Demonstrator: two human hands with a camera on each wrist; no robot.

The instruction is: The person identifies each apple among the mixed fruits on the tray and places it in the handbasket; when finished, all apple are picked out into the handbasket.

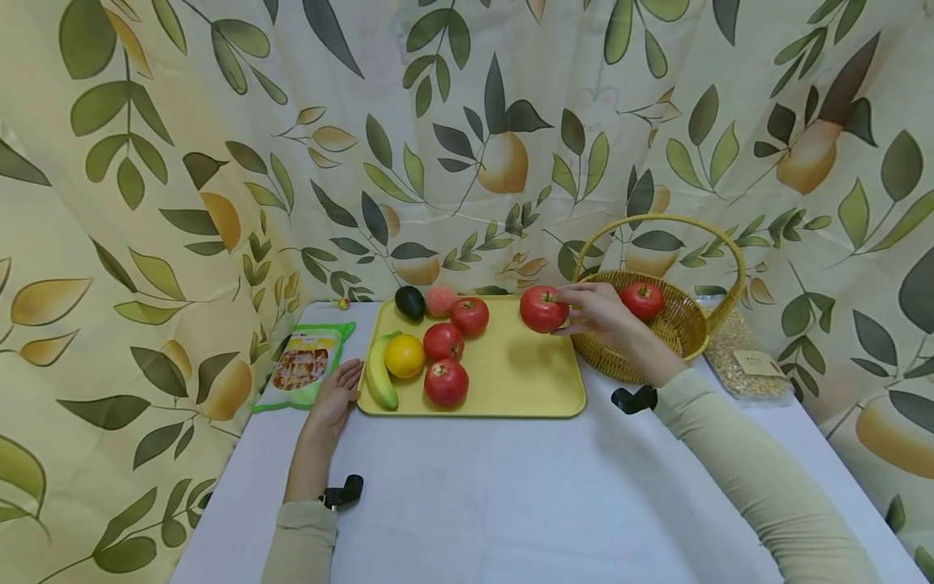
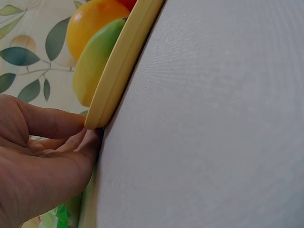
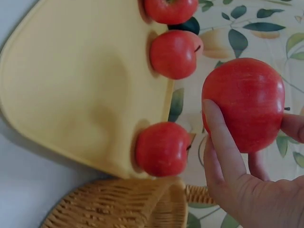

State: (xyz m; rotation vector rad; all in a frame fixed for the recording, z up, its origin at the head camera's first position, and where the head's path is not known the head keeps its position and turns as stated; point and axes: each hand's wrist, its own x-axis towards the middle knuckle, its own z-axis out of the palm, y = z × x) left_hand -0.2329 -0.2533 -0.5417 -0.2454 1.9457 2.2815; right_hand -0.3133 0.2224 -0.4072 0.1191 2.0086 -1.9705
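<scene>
My right hand point(image 1: 601, 312) grips a red apple point(image 3: 243, 104) above the right part of the yellow tray point(image 1: 511, 381), fingers and thumb around its sides. In the right wrist view another red apple point(image 3: 161, 149) sits at the tray's edge near the basket. My left hand point(image 1: 338, 397) is at the tray's left front corner; the left wrist view shows its thumb and fingers pinching the rim. On the tray's left half lie red apples point(image 1: 470, 316), an orange point(image 1: 404, 357), a long yellow-green fruit point(image 1: 379, 373), a peach point(image 1: 440, 301) and a dark avocado point(image 1: 410, 303).
A wicker basket point(image 1: 609, 361) with a tall handle stands right of the tray, a red apple point(image 1: 642, 301) inside. A clear bag of grains point(image 1: 744, 357) lies beyond it. Left of the tray is a green food packet point(image 1: 302, 365). A leaf-patterned curtain point(image 1: 467, 122) hangs behind.
</scene>
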